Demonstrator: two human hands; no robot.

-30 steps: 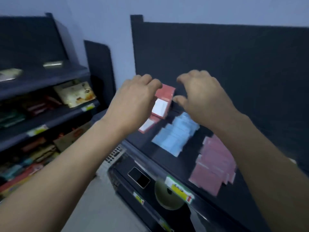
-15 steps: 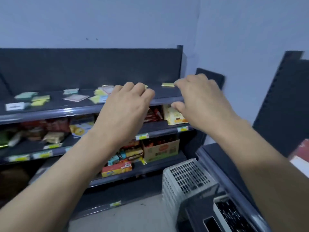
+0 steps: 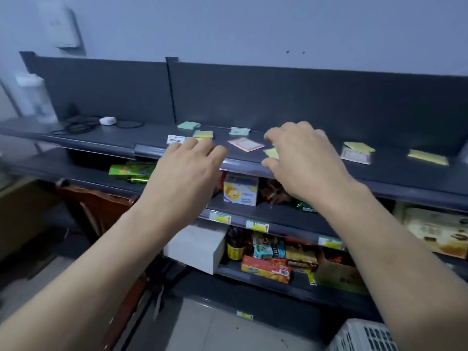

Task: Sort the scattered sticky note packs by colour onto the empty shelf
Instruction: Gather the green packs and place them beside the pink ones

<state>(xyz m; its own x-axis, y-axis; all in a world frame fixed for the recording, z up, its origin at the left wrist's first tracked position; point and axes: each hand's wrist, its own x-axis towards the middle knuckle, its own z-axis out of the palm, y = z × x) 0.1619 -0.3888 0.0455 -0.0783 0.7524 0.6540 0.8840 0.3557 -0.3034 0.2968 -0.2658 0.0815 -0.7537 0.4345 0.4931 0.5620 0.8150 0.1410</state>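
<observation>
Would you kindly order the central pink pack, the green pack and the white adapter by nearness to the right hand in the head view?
From the right hand:
1. central pink pack, just to its left.
2. green pack, farther left, toward the back.
3. white adapter, farthest left.

The room is dim, with a cool bluish cast over the wall [image 3: 253, 26] and everything below it. The light is soft and seems to fall from above. The top shelf [image 3: 395, 171] catches it and its plastic front rail [image 3: 149, 149] shows a pale sheen, while the lower shelves [image 3: 286, 219] sit in deep shadow. Nothing throws a hard shadow. The left hand [image 3: 184, 178] and right hand [image 3: 304, 160] are evenly lit and fairly sharp; the sticky note packs [image 3: 245, 144] look soft-edged. Blur smears the left side, the white bottle [image 3: 38, 97] and wall box [image 3: 63, 29] most. The wide lens bows the shelf lines and stretches the forearms [image 3: 76, 300] toward the lower corners.
</observation>
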